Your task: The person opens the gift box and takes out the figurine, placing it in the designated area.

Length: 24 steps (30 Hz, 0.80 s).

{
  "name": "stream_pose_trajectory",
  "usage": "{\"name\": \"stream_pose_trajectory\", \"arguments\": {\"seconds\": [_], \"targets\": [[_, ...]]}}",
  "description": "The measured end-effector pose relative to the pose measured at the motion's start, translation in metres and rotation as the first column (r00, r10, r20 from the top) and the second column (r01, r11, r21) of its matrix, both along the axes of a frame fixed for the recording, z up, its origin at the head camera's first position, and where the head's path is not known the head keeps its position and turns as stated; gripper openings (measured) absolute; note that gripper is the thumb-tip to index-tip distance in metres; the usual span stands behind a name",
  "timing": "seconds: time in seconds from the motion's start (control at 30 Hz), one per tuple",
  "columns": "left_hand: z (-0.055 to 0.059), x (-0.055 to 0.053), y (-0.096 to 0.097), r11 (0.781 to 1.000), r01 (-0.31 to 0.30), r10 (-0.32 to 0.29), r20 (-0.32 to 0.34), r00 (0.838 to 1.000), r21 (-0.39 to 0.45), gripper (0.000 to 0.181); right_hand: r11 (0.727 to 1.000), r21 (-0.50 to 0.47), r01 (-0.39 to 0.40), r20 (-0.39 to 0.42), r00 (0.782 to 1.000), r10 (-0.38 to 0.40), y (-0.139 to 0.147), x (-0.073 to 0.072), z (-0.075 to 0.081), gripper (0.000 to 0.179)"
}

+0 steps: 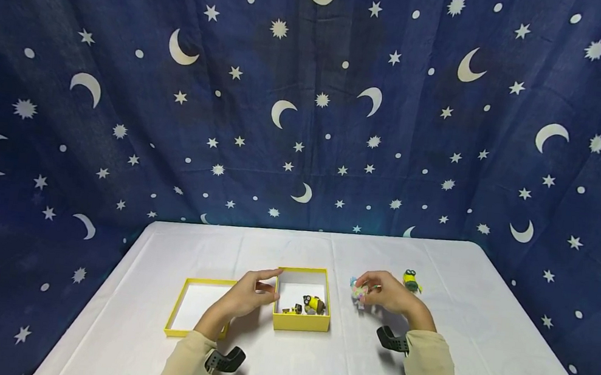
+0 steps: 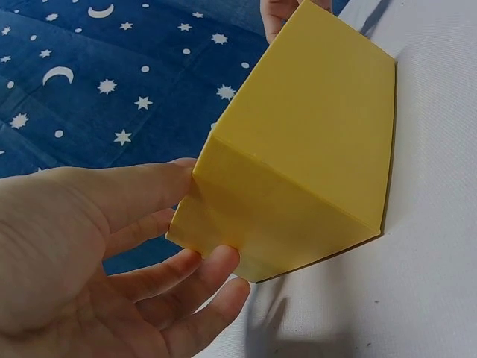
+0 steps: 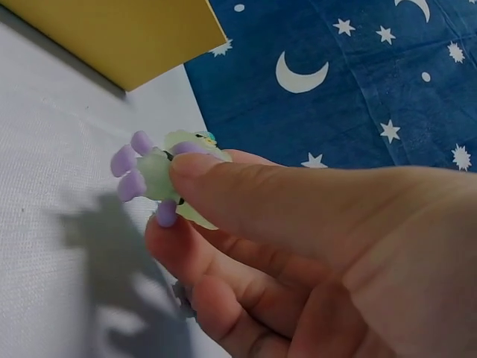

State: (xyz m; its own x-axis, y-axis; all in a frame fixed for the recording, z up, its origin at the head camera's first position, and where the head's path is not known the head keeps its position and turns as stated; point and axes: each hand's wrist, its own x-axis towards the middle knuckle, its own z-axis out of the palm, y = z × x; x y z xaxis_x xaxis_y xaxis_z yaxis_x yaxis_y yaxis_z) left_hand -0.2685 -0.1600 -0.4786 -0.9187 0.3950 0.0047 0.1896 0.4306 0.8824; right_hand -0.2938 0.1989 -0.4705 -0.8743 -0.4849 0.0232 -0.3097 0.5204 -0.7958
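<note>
My left hand (image 1: pixel 249 294) holds the left side of an open yellow box (image 1: pixel 301 324), thumb by the near corner and fingertips along the side wall (image 2: pixel 246 216). Inside the box lie a yellow-and-brown toy figure (image 1: pixel 314 304) and a smaller yellow-and-black piece (image 1: pixel 293 309). To the right of the box, my right hand (image 1: pixel 389 293) pinches a small pale green and lilac toy figure (image 3: pixel 156 175) between thumb and fingertips. In the head view this figure also shows some light blue, and part of it is hidden by the fingers.
Behind the right hand is a yellow-and-green toy figure (image 1: pixel 411 281). The yellow-rimmed box lid (image 1: pixel 182 303) lies left of the box, partly covered by the left arm. A white cloth covers the table (image 1: pixel 481 353), and a blue curtain (image 1: pixel 307 121) with moons and stars hangs behind.
</note>
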Motion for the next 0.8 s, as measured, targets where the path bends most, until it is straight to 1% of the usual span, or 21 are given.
{"name": "stream_pose_trajectory", "arguments": {"seconds": [0.13, 0.23, 0.37, 0.53, 0.73, 0.8], "targets": [[0.001, 0.000, 0.001, 1.000, 0.007, -0.007, -0.002, 1.000, 0.015, 0.056, 0.999, 0.046, -0.010, 0.018, 1.000, 0.009, -0.001, 0.001, -0.001, 0.024], [0.001, 0.000, 0.001, 1.000, 0.012, -0.012, 0.007, 1.000, 0.023, 0.056, 0.996, 0.081, -0.032, 0.031, 0.999, 0.030, -0.003, 0.002, -0.001, 0.024], [0.002, 0.002, 0.000, 1.000, 0.010, -0.010, 0.016, 1.000, 0.019, 0.056, 0.993, 0.098, -0.058, 0.055, 0.997, 0.053, -0.004, 0.002, -0.004, 0.023], [0.001, 0.002, 0.000, 1.000, 0.006, -0.006, 0.021, 1.000, 0.019, 0.055, 0.990, 0.120, -0.071, 0.069, 0.996, 0.063, -0.005, 0.002, -0.005, 0.021], [0.001, 0.002, 0.000, 1.000, 0.003, -0.003, 0.019, 1.000, 0.018, 0.055, 0.986, 0.158, -0.047, 0.101, 0.994, 0.031, -0.006, 0.002, -0.009, 0.019], [0.000, 0.002, -0.001, 1.000, 0.006, -0.006, 0.013, 1.000, 0.018, 0.056, 0.986, 0.162, -0.044, 0.093, 0.995, 0.029, -0.006, 0.002, -0.010, 0.018]]}}
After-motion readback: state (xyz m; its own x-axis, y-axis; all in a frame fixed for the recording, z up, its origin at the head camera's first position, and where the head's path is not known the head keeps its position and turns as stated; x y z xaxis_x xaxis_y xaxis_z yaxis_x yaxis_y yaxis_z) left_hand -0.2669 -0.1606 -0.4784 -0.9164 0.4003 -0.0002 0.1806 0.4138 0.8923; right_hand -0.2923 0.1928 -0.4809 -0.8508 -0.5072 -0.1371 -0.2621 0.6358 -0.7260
